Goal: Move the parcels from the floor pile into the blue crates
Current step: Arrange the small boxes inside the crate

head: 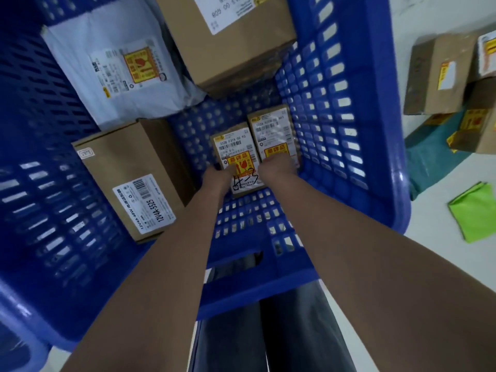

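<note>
Both my arms reach down into a deep blue crate (349, 124). Two small brown boxes with white labels lie side by side on its floor. My left hand (221, 174) grips the near edge of the left small box (236, 149), which has "4-3" handwritten on it. The near end of the right small box (273, 130) is held by my right hand (277, 163). The fingers of both hands are mostly hidden under or behind the boxes.
In the crate also lie a long brown box (128, 167) at left, a white mailer bag (118, 65) at back left, and a large brown carton (230, 38) at the back. On the floor to the right are several cardboard parcels (440, 73), a teal bag (429, 157) and a green bag (475, 210).
</note>
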